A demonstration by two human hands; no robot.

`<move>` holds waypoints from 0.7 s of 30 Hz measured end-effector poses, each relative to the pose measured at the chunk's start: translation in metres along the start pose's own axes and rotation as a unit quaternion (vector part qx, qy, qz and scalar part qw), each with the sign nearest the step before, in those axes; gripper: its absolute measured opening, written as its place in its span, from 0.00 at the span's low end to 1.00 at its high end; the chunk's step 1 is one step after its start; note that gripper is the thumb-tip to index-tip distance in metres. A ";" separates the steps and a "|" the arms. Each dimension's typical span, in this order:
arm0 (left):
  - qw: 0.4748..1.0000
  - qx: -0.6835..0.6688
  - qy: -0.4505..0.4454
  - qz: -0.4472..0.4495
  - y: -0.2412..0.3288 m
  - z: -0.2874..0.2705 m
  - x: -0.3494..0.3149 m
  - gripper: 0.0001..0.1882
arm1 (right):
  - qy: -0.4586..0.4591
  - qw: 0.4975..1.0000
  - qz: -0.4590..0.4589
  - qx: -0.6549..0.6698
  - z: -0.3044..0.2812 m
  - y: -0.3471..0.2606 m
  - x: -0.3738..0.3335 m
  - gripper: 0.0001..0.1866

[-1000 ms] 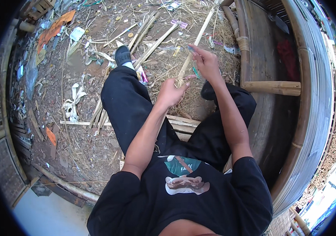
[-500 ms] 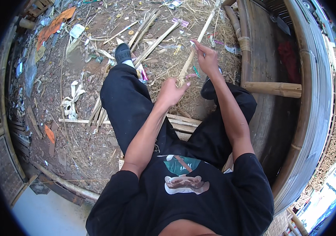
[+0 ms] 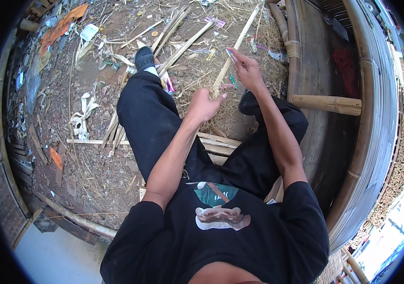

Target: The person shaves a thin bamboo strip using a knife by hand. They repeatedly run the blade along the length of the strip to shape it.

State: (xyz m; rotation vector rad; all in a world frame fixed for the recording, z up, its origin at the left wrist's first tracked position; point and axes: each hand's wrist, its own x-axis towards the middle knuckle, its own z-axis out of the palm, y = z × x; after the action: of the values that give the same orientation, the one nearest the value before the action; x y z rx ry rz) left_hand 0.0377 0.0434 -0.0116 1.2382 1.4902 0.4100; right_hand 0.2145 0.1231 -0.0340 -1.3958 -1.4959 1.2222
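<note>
1. The left hand [image 3: 205, 105] has a closed grip around the near end of a long pale bamboo strip [image 3: 236, 47].
2. The right hand [image 3: 244, 68] pinches a small blade [image 3: 230, 56] between thumb and fingers, just beside the strip, further up it.
3. The strip slants up from the lap toward the far edge of the ground.
4. More split bamboo [image 3: 183, 33] lies on the littered ground [image 3: 97, 156] past a black shoe [image 3: 144, 58].
5. A wooden bench [image 3: 327, 102] runs along the person's right.
</note>
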 end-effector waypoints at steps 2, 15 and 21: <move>0.999 -0.021 0.009 0.024 -0.001 -0.001 0.001 0.19 | -0.023 0.999 0.002 -0.028 0.000 -0.004 -0.004 0.18; 0.998 -0.024 0.023 0.045 0.000 -0.004 0.006 0.18 | -0.032 0.999 -0.016 -0.005 0.002 -0.017 -0.015 0.19; 0.998 -0.008 0.034 0.059 0.007 -0.005 -0.001 0.19 | -0.002 0.996 0.009 -0.084 -0.004 -0.025 0.007 0.19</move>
State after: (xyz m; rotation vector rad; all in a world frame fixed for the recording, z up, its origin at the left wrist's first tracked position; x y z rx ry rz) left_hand 0.0361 0.0469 -0.0040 1.3147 1.4723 0.5467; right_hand 0.2106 0.1323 -0.0095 -1.5196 -1.6219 1.1325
